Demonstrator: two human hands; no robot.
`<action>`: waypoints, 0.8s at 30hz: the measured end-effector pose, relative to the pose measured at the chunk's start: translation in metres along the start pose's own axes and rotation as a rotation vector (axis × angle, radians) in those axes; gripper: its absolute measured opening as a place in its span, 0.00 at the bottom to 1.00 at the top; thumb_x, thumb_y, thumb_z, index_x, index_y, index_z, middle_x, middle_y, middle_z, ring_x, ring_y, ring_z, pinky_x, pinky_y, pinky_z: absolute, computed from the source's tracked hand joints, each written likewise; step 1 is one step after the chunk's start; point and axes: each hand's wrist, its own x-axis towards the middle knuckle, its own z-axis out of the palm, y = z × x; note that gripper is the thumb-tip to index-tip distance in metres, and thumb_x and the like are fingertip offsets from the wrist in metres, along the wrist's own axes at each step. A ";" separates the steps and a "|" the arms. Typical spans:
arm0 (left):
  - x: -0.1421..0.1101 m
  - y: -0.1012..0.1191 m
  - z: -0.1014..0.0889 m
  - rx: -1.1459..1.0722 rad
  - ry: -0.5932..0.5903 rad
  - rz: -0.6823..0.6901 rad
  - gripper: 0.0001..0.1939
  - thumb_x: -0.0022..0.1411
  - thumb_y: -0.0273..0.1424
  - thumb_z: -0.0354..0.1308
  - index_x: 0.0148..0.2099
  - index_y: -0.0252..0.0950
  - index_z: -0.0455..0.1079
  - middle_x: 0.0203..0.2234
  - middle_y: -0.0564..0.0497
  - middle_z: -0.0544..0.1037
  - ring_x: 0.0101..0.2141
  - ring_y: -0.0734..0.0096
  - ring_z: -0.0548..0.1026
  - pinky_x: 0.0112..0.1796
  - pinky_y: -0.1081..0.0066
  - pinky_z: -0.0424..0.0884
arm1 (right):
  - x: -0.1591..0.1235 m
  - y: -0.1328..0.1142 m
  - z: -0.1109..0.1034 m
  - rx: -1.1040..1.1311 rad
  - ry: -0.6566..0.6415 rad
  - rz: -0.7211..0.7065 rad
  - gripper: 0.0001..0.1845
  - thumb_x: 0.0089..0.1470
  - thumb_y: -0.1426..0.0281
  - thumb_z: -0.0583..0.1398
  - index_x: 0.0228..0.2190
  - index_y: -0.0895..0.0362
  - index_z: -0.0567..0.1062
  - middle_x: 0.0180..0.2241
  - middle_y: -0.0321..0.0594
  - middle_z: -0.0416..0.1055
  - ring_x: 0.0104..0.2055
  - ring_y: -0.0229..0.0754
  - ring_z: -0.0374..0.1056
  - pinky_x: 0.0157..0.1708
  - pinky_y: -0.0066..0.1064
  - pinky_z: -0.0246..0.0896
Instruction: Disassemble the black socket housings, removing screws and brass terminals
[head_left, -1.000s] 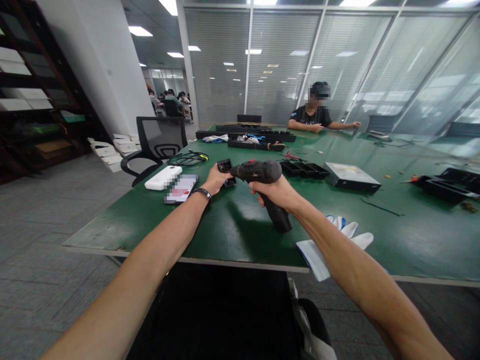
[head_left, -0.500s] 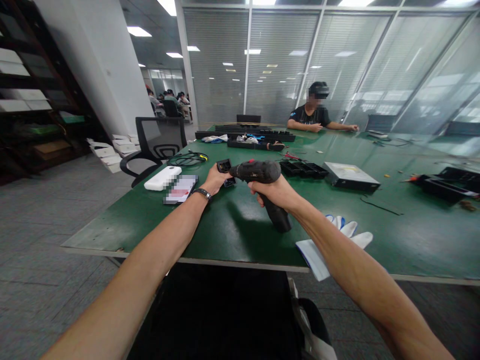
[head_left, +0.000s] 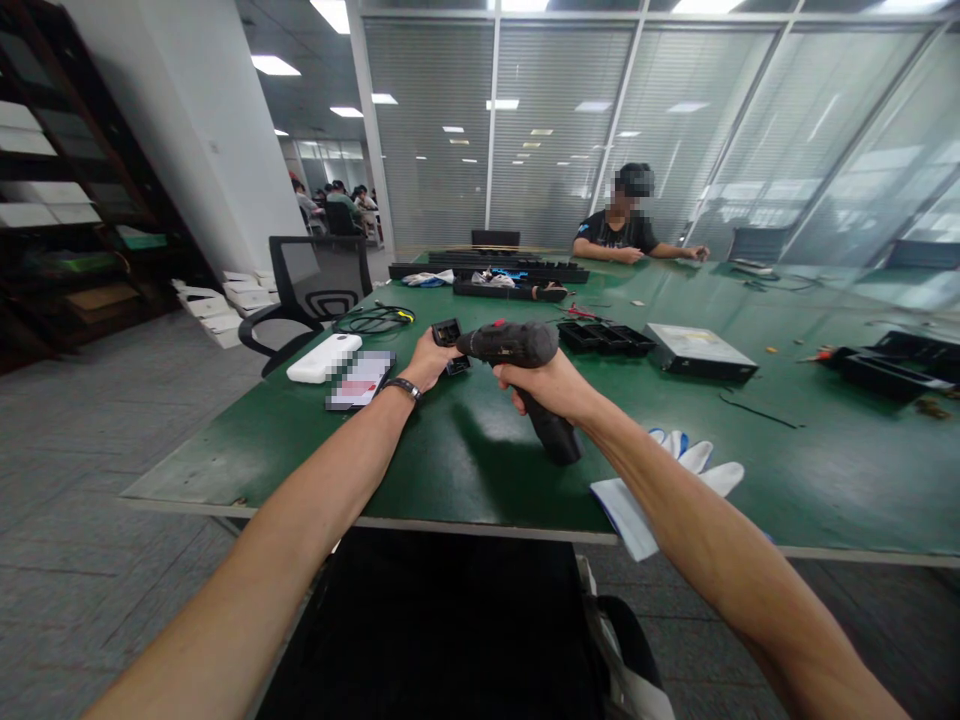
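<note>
My right hand [head_left: 546, 385] is wrapped round the grip of a black cordless drill [head_left: 517, 343], which is held nearly level with its nose pointing left. My left hand [head_left: 431, 360] is closed on a small black boxy part [head_left: 447, 332] with an open, frame-like end. The drill's nose meets that part beside my left fingers; the contact point itself is hidden. A white-and-blue work glove [head_left: 694, 458] lies under my right forearm at the table's front edge. To the left of my left hand are a phone [head_left: 361, 380] and a white power bank-like block [head_left: 325, 358].
The green table [head_left: 300, 460] also bears black trays [head_left: 606, 338], a silver metal box [head_left: 701, 350], a coiled cable [head_left: 375, 318], and long black strips [head_left: 487, 268] farther back. Another black bin [head_left: 892, 372] stands right. A person [head_left: 626, 225] sits across; an office chair [head_left: 319, 280] stands left.
My hands, the drill and the black part hold almost the same position. Across the table, the other person's hand has shifted slightly left.
</note>
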 end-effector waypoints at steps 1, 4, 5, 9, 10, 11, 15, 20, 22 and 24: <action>0.000 0.000 0.000 0.001 0.002 -0.001 0.34 0.30 0.32 0.80 0.43 0.35 0.72 0.37 0.48 0.80 0.38 0.64 0.77 0.48 0.59 0.74 | 0.000 0.000 0.000 0.002 -0.002 -0.003 0.08 0.52 0.67 0.65 0.27 0.57 0.73 0.24 0.35 0.73 0.16 0.35 0.66 0.15 0.27 0.63; 0.000 0.000 0.000 0.005 0.008 -0.004 0.34 0.31 0.32 0.80 0.42 0.35 0.71 0.37 0.48 0.80 0.38 0.64 0.77 0.47 0.59 0.73 | 0.000 0.001 -0.001 0.010 0.003 0.008 0.08 0.52 0.66 0.66 0.28 0.57 0.73 0.25 0.36 0.74 0.16 0.35 0.66 0.15 0.27 0.63; 0.000 0.000 0.000 0.007 0.008 -0.004 0.34 0.31 0.33 0.80 0.42 0.35 0.71 0.37 0.48 0.80 0.38 0.64 0.77 0.47 0.59 0.73 | 0.000 0.001 -0.001 0.014 0.008 0.013 0.08 0.51 0.66 0.66 0.28 0.57 0.73 0.25 0.36 0.74 0.16 0.35 0.66 0.15 0.27 0.64; 0.001 -0.001 -0.001 0.014 -0.002 0.003 0.34 0.31 0.33 0.79 0.43 0.35 0.72 0.38 0.47 0.80 0.39 0.63 0.77 0.48 0.59 0.73 | 0.000 0.000 0.000 0.018 0.009 0.008 0.08 0.51 0.67 0.66 0.27 0.57 0.73 0.25 0.36 0.73 0.16 0.35 0.66 0.15 0.27 0.64; 0.002 -0.002 -0.001 0.015 -0.004 0.006 0.34 0.31 0.33 0.79 0.43 0.35 0.72 0.39 0.47 0.81 0.39 0.63 0.77 0.48 0.59 0.73 | 0.000 0.000 0.000 0.015 0.005 0.004 0.08 0.52 0.67 0.65 0.28 0.57 0.73 0.25 0.36 0.73 0.16 0.35 0.66 0.15 0.27 0.64; 0.002 -0.002 -0.001 0.016 -0.007 0.009 0.34 0.31 0.33 0.80 0.43 0.35 0.72 0.39 0.47 0.81 0.39 0.64 0.77 0.48 0.59 0.73 | 0.000 -0.001 0.000 0.012 0.000 0.002 0.07 0.52 0.67 0.65 0.28 0.57 0.73 0.26 0.37 0.74 0.16 0.35 0.66 0.15 0.27 0.63; 0.002 -0.002 -0.001 0.018 -0.017 0.010 0.35 0.30 0.33 0.80 0.43 0.35 0.72 0.38 0.48 0.81 0.38 0.65 0.76 0.47 0.61 0.73 | 0.000 -0.001 0.000 -0.001 -0.006 0.011 0.07 0.52 0.66 0.66 0.29 0.57 0.74 0.25 0.36 0.73 0.16 0.35 0.67 0.15 0.27 0.63; 0.002 -0.001 -0.001 0.015 -0.014 0.003 0.36 0.29 0.33 0.80 0.43 0.35 0.71 0.37 0.48 0.80 0.38 0.64 0.77 0.46 0.61 0.73 | 0.000 -0.001 -0.001 0.011 -0.001 0.016 0.08 0.51 0.66 0.66 0.28 0.57 0.74 0.26 0.37 0.75 0.16 0.35 0.66 0.15 0.27 0.63; 0.002 -0.002 -0.001 0.012 -0.007 0.001 0.35 0.30 0.33 0.80 0.43 0.35 0.71 0.37 0.48 0.80 0.38 0.64 0.77 0.46 0.61 0.73 | -0.001 0.000 -0.001 0.010 0.003 0.013 0.08 0.52 0.66 0.66 0.29 0.57 0.74 0.27 0.38 0.76 0.17 0.35 0.66 0.15 0.27 0.63; 0.003 -0.002 -0.001 0.005 0.001 -0.002 0.35 0.30 0.33 0.80 0.43 0.35 0.71 0.37 0.48 0.80 0.38 0.64 0.77 0.46 0.61 0.73 | -0.001 0.000 -0.001 0.007 0.010 0.008 0.07 0.52 0.66 0.66 0.30 0.57 0.75 0.27 0.38 0.76 0.17 0.35 0.66 0.16 0.28 0.63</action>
